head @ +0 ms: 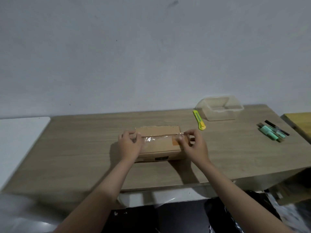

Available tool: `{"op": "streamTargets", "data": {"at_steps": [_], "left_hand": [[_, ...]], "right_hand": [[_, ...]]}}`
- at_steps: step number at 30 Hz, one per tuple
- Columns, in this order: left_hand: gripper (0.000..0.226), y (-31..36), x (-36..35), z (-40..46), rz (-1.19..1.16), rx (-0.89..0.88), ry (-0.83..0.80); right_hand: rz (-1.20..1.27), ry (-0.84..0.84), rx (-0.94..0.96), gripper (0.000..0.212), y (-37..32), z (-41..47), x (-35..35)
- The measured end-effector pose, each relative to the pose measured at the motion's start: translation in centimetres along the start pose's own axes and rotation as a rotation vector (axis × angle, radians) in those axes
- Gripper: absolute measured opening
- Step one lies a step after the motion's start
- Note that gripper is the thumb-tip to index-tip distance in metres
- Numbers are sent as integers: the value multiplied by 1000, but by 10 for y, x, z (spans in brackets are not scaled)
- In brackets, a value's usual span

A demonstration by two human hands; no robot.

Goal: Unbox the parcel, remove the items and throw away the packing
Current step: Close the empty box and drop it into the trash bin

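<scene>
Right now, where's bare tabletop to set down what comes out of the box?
Widest bare patch: the table left of the cardboard box, up to the white surface. Also bare: between the box and the markers. Crowded: far right corner, with the yellow utility knife beside the clear plastic container.

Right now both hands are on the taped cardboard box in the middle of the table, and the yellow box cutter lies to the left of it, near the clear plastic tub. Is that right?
Not quite. The yellow box cutter lies to the right of the cardboard box, beside the clear plastic tub, as the head view shows. The rest holds: the left hand and right hand are both on the taped box, mid-table.
</scene>
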State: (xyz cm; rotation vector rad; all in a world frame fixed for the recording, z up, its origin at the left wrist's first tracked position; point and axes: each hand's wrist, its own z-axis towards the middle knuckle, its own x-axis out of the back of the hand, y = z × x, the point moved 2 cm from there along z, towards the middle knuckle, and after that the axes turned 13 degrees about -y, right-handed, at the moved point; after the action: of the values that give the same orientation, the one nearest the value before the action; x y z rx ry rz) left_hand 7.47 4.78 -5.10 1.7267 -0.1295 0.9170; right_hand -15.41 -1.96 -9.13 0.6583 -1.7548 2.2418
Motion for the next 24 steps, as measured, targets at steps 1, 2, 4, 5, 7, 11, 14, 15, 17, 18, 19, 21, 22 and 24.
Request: {"op": "streamTargets", "data": {"at_steps": [1, 2, 4, 5, 7, 11, 14, 15, 17, 18, 19, 21, 22, 24], "left_hand": [[26, -3, 0, -5, -17, -8, 20], [25, -6, 0, -10, -36, -21, 35], [23, -8, 1, -16, -64, -24, 50], [22, -9, 1, -16, -80, -16, 47], [21, -9, 0, -17, -136, 13, 30], [20, -7, -3, -21, -222, 45, 27], [24, -8, -5, -25, -201, 44, 53], [28, -8, -7, -26, -193, 30, 62], [41, -6, -9, -28, -231, 5, 82], [49, -4, -11, -28, -270, 1, 84], [55, -3, -12, -27, -300, 4, 74], [61, 1, -15, -25, -311, 4, 24], [63, 3, -16, -24, -299, -4, -4], [63, 6, -18, -22, -294, -18, -56]], "right_hand": [[23, 2, 2, 31, -1, -10, 1], [36, 5, 13, 37, -1, -17, 2], [19, 9, 49, 46, -1, -27, 4], [6, 11, 68, 48, 0, -31, 5], [11, 6, 92, 48, 1, -35, 8], [20, 6, 83, 39, 9, -39, 11], [-31, 27, 67, 28, 15, -42, 13], [-52, 37, 63, 26, 15, -43, 13], [-73, 78, 48, 23, 12, -42, 13], [-74, 103, 28, 25, 10, -39, 13], [-71, 116, -3, 29, 7, -35, 13], [-77, 85, -69, 46, 2, -22, 12], [-97, 46, -93, 57, 0, -15, 10], [-164, -53, -134, 76, -2, -1, 8]]}}
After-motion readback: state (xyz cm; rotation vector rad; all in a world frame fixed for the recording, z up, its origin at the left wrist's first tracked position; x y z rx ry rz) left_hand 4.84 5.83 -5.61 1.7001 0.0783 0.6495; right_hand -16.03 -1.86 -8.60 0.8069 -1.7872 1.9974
